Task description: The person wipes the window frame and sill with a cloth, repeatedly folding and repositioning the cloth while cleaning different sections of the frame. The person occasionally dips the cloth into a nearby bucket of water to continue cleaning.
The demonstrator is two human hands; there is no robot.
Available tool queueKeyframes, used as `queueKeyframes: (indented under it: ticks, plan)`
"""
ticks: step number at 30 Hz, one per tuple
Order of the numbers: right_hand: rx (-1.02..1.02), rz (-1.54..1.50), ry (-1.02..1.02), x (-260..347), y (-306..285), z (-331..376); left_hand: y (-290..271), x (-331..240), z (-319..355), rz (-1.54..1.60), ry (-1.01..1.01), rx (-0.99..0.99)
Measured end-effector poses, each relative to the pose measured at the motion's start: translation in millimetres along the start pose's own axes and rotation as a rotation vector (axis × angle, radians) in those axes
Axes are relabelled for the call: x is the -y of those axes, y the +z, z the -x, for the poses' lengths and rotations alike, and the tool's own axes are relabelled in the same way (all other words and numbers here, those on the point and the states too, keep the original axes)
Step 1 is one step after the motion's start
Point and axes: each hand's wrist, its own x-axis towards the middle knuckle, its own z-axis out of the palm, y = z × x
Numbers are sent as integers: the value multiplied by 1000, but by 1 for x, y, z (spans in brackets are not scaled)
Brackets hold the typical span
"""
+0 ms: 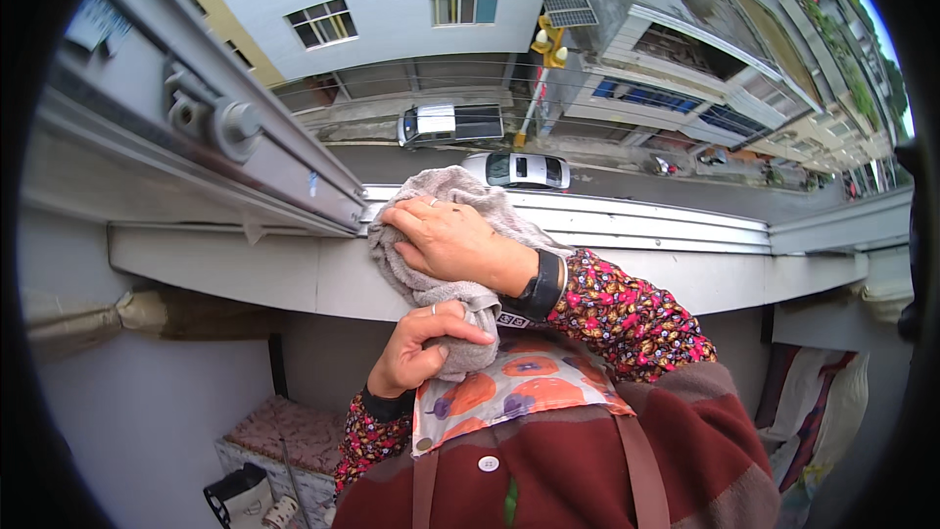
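Right hand (446, 240): laid flat over the upper part of a grey cloth (431, 279), fingers spread and pointing left, palm pressing the fabric toward the window track (607, 217). The spread grip covers a broad patch of cloth and keeps it bunched under the palm rather than trailing loose.

Left hand (416, 348): clenched around the lower tail of the cloth, thumb across the front, a ring showing on one finger. This grip gathers the hanging end so it stays clear of the sill (294, 269) edge and of the apron (509, 382) below.

Cloth: held between both hands, its top resting at the left end of the metal track, where the open sash frame (196, 127) meets it; its lower part hangs in front of the sill. Whether the fabric actually touches the track rail cannot be confirmed, as the hand hides the contact.

Surroundings: the window stands open onto a street well below, with a white car (524, 169) and a dark vehicle (450, 123) parked along it. Both sleeves are floral; a dark band sits at the right wrist. Boxes and a padded item lie on the floor at lower left.
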Motion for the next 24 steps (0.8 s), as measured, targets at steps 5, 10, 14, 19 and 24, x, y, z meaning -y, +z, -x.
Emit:
queueKeyframes:
  ticks: [5,10,14,19,24]
  plan:
    - [8,4,150,-18,-51,53,19,-6,-36,37,-58,259]
    - [-46,108,370,-38,-120,120,51,5,-79,95,-118,477]
    - [-28,257,532,-59,-176,185,77,19,-110,77,-74,628]
    - [-115,603,810,-84,-244,260,117,35,-121,-49,-109,654]
    - [-386,91,959,-85,-253,263,109,37,-118,50,-80,597]
